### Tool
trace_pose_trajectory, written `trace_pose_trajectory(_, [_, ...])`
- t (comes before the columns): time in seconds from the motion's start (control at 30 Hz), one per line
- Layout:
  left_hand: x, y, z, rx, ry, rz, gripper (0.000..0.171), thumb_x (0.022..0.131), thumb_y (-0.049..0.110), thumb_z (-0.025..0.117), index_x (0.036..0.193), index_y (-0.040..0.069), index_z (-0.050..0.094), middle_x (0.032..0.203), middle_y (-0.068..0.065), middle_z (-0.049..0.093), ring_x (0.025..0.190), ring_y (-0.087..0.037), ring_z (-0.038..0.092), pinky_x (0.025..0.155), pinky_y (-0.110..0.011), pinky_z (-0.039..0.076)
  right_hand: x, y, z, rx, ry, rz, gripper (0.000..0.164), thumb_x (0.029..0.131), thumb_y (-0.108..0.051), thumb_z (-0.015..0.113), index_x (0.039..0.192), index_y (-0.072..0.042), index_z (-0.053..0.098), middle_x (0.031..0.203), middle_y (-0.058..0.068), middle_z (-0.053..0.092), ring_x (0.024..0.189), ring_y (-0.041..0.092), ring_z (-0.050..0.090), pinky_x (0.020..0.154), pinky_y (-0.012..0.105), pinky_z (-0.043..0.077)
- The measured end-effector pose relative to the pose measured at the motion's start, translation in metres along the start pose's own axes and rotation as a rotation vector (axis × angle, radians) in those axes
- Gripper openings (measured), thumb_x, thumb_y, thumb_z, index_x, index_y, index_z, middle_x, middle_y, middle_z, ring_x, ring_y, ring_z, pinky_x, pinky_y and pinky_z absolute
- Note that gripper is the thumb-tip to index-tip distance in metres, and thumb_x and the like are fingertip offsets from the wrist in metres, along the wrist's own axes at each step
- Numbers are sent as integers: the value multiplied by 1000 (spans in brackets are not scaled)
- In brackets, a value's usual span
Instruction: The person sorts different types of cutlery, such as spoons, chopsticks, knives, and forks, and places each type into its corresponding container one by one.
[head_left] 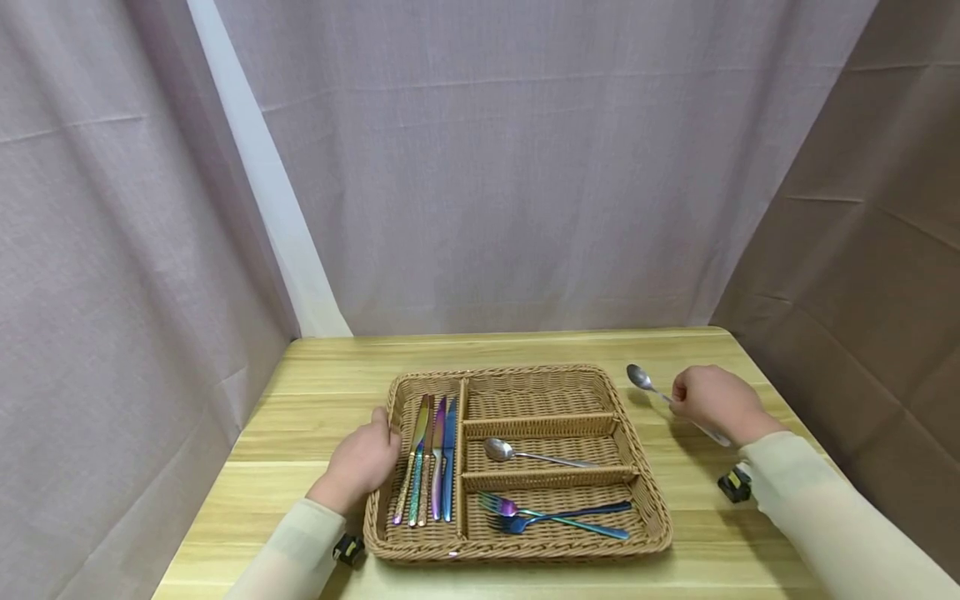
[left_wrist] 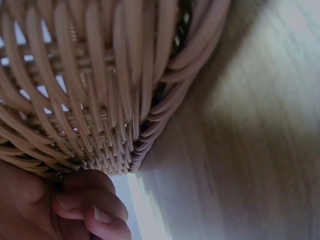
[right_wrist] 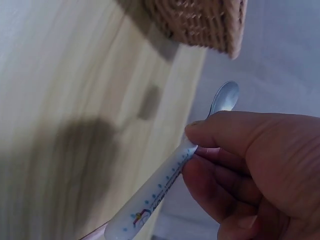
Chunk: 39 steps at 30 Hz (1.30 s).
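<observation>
My right hand (head_left: 718,402) pinches a spoon (head_left: 640,377) above the table, right of the wicker basket. In the right wrist view, thumb and fingers hold the spoon (right_wrist: 165,186) by its white printed handle, with the metal bowl pointing away. My left hand (head_left: 363,457) grips the left side of the wicker cutlery basket (head_left: 517,550); in the left wrist view its fingers (left_wrist: 95,200) are curled against the woven wall. Inside the basket, several knives (head_left: 437,467) fill the left compartment, a metal spoon (head_left: 498,450) lies in the middle right one, and two forks (head_left: 517,523) cross in the front one.
The basket stands on a light wooden table (head_left: 300,417). Its back right compartment (head_left: 536,403) shows bare weave. Grey curtains (head_left: 487,208) hang behind the table and at the left, with a brown curtain (head_left: 862,250) at the right.
</observation>
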<state>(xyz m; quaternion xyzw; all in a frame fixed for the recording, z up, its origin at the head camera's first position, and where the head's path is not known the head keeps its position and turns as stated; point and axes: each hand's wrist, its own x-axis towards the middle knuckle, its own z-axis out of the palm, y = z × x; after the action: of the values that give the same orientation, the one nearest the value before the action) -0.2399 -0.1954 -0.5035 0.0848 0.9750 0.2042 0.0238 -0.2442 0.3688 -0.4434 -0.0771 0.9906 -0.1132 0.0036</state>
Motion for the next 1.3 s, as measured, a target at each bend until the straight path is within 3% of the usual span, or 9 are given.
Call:
trace_pose_trajectory(0.4, [0, 0, -1, -2, -1, 1, 65, 114, 28, 41, 161, -16, 31, 117, -32, 73, 96, -45, 75, 86, -59, 61, 1, -44, -18, -64, 95, -146, 26, 96, -17, 77, 74, -21, 64, 67, -7, 54, 61, 14, 48, 56, 38, 42])
trace_pose_trajectory(0.67, [1, 1, -2, -4, -1, -5, 64, 114, 28, 41, 160, -15, 32, 109, -29, 74, 89, -40, 75, 81, -58, 62, -1, -85, -29, -94, 146, -257, 23, 93, -15, 82, 77, -21, 67, 69, -11, 57, 61, 11, 50, 56, 40, 47])
trace_pose_trajectory(1.0, [2, 1, -1, -2, 3, -2, 63, 113, 28, 41, 159, -15, 34, 105, -27, 75, 86, -39, 74, 79, -57, 61, 0, -117, -25, -121, 156, -322, 16, 91, -16, 88, 81, -21, 76, 74, -12, 66, 62, 7, 52, 58, 38, 52])
trace_pose_trajectory(1.13, [1, 0, -1, -3, 3, -5, 62, 113, 28, 42, 159, -14, 34, 106, -27, 74, 85, -38, 74, 79, -56, 61, 0, -130, -22, -133, 131, -337, 21, 92, -15, 86, 78, -22, 73, 72, -11, 65, 61, 7, 51, 58, 37, 51])
trace_pose_trajectory(1.3, [1, 0, 0, -3, 5, -6, 62, 113, 28, 42, 159, -14, 34, 107, -28, 74, 86, -39, 74, 79, -57, 61, -2, -147, -11, -130, 143, -415, 27, 90, -13, 87, 75, -23, 68, 69, -12, 60, 60, 6, 48, 56, 35, 49])
